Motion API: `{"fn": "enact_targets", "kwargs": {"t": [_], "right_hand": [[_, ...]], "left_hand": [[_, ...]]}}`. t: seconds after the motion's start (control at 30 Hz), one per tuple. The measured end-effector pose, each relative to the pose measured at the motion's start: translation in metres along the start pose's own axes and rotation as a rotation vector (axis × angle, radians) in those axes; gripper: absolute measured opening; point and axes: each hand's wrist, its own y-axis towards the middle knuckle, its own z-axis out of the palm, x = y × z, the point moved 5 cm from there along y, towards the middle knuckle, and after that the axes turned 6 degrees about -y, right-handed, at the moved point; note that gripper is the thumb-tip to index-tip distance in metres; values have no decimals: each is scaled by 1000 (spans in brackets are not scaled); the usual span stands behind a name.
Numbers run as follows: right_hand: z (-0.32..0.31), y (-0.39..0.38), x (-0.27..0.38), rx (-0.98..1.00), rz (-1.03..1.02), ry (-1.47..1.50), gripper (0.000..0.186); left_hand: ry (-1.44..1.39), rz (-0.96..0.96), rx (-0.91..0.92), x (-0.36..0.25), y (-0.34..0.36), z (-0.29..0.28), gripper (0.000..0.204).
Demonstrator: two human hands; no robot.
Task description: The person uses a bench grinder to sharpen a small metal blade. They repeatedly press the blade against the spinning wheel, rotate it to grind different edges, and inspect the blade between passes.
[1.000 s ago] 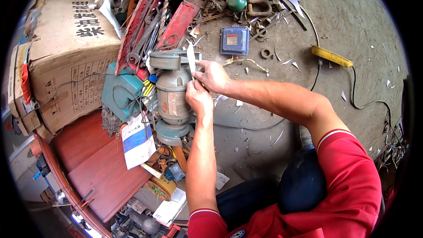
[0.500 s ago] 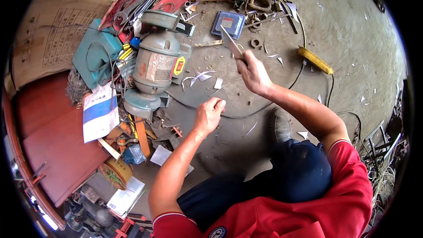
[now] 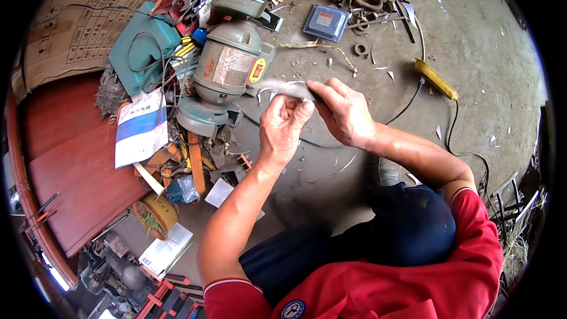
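Note:
A grey-green bench grinder (image 3: 227, 62) with a yellow switch plate and red switch lies among clutter left of my hands. My right hand (image 3: 345, 112) is closed on a knife (image 3: 280, 87), whose blade is blurred and extends left toward the grinder. My left hand (image 3: 283, 127) is closed at the blade's lower edge beside my right hand, its thumb up against the metal; its fingertips are partly hidden. Whether the blade touches the grinder I cannot tell.
A blue-grey square box (image 3: 325, 23) and scattered scrap lie ahead. A yellow power strip (image 3: 435, 78) with cords is at right. At left are a cardboard box (image 3: 88, 18), teal case (image 3: 142, 47), reddish board (image 3: 71, 165) and white-blue packet (image 3: 140, 130).
A second ago both hands were up at the grinder's side; half a second ago they were apart, knife raised in my right. Now they meet again, with the blade lower and level.

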Motion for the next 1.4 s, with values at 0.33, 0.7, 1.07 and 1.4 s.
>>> {"fn": "enact_targets", "kwargs": {"t": [0.33, 0.7, 1.07, 1.4], "right_hand": [[-9, 5, -2, 259, 390, 611, 20], [-21, 13, 4, -58, -54, 236, 24], [-7, 10, 3, 88, 131, 429, 16], [1, 5, -7, 342, 631, 914, 30]], "left_hand": [[-169, -77, -58, -15, 10, -3, 18], [-140, -16, -66, -37, 20, -5, 34], [-134, 69, -78, -40, 18, -13, 23], [-213, 34, -272, -48, 19, -21, 25]]}}
